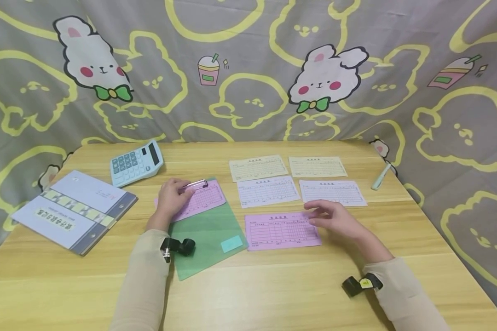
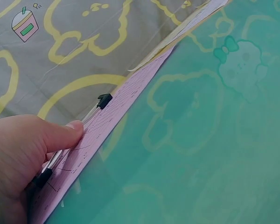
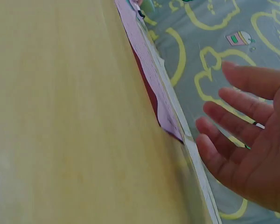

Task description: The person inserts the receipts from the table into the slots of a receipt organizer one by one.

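Note:
A green translucent clipboard (image 1: 203,241) lies tilted on the table with a pink form slip (image 1: 205,198) at its top, under the metal clip (image 1: 196,185). My left hand (image 1: 171,198) grips the clip at its left part; in the left wrist view the thumb (image 2: 67,133) presses on the wire and the other fingers are mostly hidden. A second pink slip (image 1: 273,232) rests right of the clipboard. Over its upper right corner hovers my right hand (image 1: 335,220), fingers spread and loosely bent, palm bare in the right wrist view.
Behind the loose pink slip lie two white slips (image 1: 269,191) (image 1: 331,192) and two cream slips (image 1: 258,168) (image 1: 318,166). A blue calculator (image 1: 128,168) and a binder (image 1: 72,211) occupy the left side. At far right is a pale green pen (image 1: 382,177). A patterned curtain (image 1: 248,55) borders the table.

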A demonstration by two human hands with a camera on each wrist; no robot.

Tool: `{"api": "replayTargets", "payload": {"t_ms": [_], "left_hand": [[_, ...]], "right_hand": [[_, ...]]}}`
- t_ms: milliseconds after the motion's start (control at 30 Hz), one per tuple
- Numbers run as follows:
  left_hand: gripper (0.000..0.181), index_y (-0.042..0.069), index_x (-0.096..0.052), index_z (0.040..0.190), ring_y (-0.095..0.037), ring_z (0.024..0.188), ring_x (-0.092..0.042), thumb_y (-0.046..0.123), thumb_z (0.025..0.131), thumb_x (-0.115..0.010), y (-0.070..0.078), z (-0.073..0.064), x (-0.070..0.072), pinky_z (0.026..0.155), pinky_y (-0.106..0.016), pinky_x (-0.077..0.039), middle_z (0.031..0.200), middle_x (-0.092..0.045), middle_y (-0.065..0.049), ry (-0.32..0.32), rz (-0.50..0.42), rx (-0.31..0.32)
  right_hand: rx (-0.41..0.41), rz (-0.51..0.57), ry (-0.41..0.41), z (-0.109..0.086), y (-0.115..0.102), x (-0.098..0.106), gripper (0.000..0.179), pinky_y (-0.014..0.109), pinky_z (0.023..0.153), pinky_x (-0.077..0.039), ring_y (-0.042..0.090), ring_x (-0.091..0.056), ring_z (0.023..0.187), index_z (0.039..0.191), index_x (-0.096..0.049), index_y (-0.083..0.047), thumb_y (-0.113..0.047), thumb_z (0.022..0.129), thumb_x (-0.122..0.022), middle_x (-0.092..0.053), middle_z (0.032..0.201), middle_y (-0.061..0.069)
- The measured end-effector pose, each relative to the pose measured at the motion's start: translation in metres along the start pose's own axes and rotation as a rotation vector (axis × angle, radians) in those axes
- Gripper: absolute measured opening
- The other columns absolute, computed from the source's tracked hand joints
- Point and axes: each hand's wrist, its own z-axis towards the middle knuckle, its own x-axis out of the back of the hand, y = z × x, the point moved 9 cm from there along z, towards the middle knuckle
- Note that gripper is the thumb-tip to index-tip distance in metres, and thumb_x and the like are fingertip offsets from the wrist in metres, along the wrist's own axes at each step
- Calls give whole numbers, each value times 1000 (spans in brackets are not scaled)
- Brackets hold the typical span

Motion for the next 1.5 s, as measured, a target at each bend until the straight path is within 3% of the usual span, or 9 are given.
{"api": "replayTargets", "payload": {"t_ms": [267, 667, 1067, 1267, 1333, 1500], "left_hand": [[34, -2, -57, 109, -34, 98, -39, 17, 81, -58, -1, 0, 0, 83, -45, -27, 106, -48, -20, 2, -1, 6], [34, -2, -57, 110, -35, 98, -39, 17, 82, -58, 1, 0, 0, 84, -46, -27, 106, -47, -20, -6, -5, 10], [35, -2, -56, 111, -35, 99, -39, 19, 82, -58, -1, 1, 1, 84, -46, -27, 107, -47, -21, -10, -1, 10], [35, -1, -56, 111, -34, 99, -39, 20, 82, -57, -4, 1, -1, 84, -46, -27, 107, -46, -20, -20, -3, 20], [35, -1, -56, 111, -34, 99, -39, 20, 83, -57, -4, 1, -2, 84, -46, -27, 107, -46, -20, -23, -4, 23], [35, 0, -55, 112, -34, 99, -38, 20, 83, -56, -4, 1, -4, 84, -46, -27, 108, -45, -19, -32, -5, 37]], "right_hand": [[-75, -60, 76, -6, 25, 7, 44, 28, 64, -39, 22, -45, 76, 111, -54, 0, -10, 71, -69, -53, 92, 12], [-28, -334, 48, -4, 23, -6, 50, 30, 63, -34, 17, -38, 73, 111, -56, -4, -17, 66, -74, -42, 84, 4], [9, -315, 38, -3, 18, -8, 33, 29, 61, -36, 17, -41, 70, 100, -57, -6, -7, 70, -69, -45, 80, 1], [12, -264, 41, -4, 16, -10, 44, 26, 56, -37, 17, -43, 64, 114, -53, -7, -2, 72, -65, -46, 73, 1], [24, -254, 52, -5, 15, -9, 45, 28, 59, -39, 18, -44, 68, 117, -53, -7, 0, 73, -63, -49, 78, 3], [47, -185, 79, -8, 14, -4, 34, 41, 82, -37, 26, -49, 96, 109, -60, -8, 1, 76, -60, -56, 105, 11]]}}
